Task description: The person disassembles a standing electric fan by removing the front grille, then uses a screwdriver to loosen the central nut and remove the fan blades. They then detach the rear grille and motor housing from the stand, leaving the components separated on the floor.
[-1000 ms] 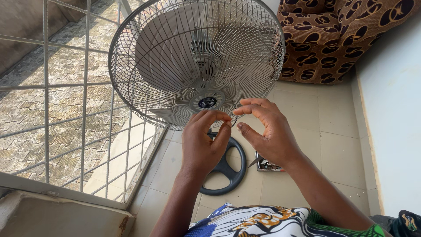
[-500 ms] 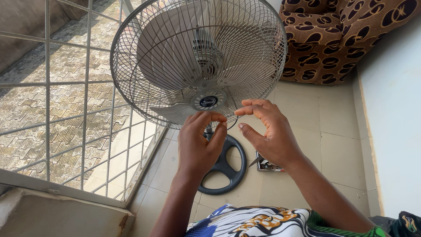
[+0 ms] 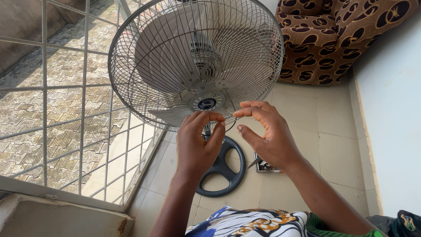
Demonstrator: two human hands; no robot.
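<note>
Pale floor tiles point(image 3: 302, 131) are running beneath the work, with a metal window grille point(image 3: 83, 109) off beyond the left hand and a brown patterned armchair point(image 3: 337, 39) standing well past the right hand. Just above both hands, the wire guard of the standing fan point(image 3: 195, 61) is tilting toward the person, its round centre badge point(image 3: 207, 103) sitting right over the fingertips.

The left hand point(image 3: 195, 147) is curling, thumb and fingers closing narrowly at the guard's lower rim point(image 3: 206, 125); whether they are pinching a wire or a small clip cannot be told. The right hand point(image 3: 267, 136) is holding its forefinger and thumb a little apart beside that same rim, seemingly around a thin dark wire; the rest of that hand is loose.

Compared with a second ago, both hands are sitting slightly lower and further left, and the guard is leaning a touch nearer, so the fingers are staying on one spot of the rim and making only fine adjustments there.

Under the left hand, the fan's dark round base point(image 3: 223, 169) is resting on the tiles, and just below the right hand a small metal tool point(image 3: 265, 166) is lying on the floor.
</note>
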